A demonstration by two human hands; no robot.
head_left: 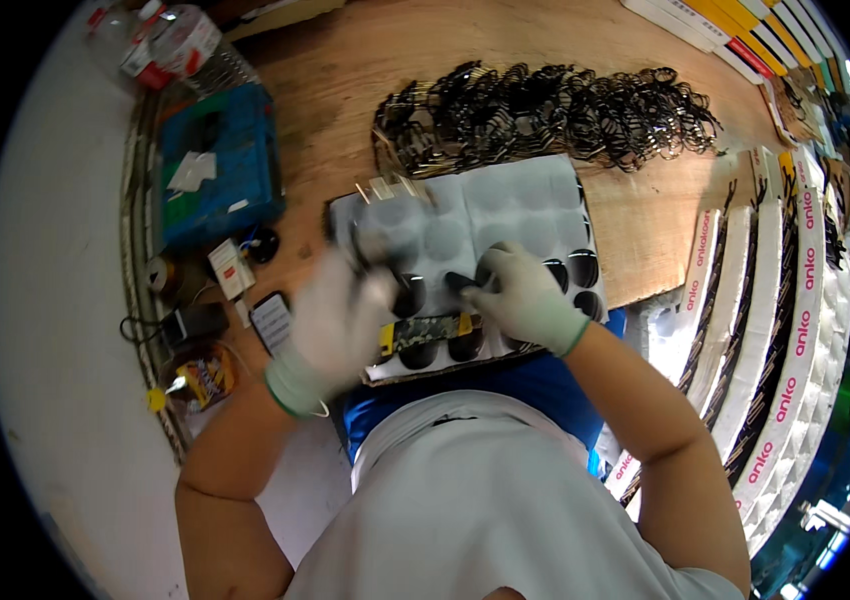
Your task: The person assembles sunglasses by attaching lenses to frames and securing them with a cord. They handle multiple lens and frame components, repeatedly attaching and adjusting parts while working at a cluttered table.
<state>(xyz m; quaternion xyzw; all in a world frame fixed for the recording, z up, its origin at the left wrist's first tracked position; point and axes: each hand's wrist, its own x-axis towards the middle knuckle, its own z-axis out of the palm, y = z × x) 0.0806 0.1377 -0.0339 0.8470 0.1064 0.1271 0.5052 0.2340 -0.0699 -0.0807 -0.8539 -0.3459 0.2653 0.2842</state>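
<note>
My left hand [335, 315], in a white glove with a green cuff, is smeared by motion over the left part of a shallow tray [377, 374]. A dark blur shows at its fingertips, so its grip is unclear. My right hand [525, 300], gloved alike, has its fingers bent together over the middle of the tray. Dark patches show at its thumb and fingertip; what it holds, if anything, I cannot make out. Round dark lenses [582, 267] lie in rows in the tray, partly under a translucent white sheet [520, 195]. A camouflage-patterned strip [430, 333] with yellow ends lies across the near rows.
Behind the tray spreads a tangled heap of black and gold eyeglass frames [545, 115]. To the left are a blue case [220, 165], plastic bottles [190, 45], a phone [271, 322] and a small white box [231, 268]. Long white cartons [745, 300] stand at the right.
</note>
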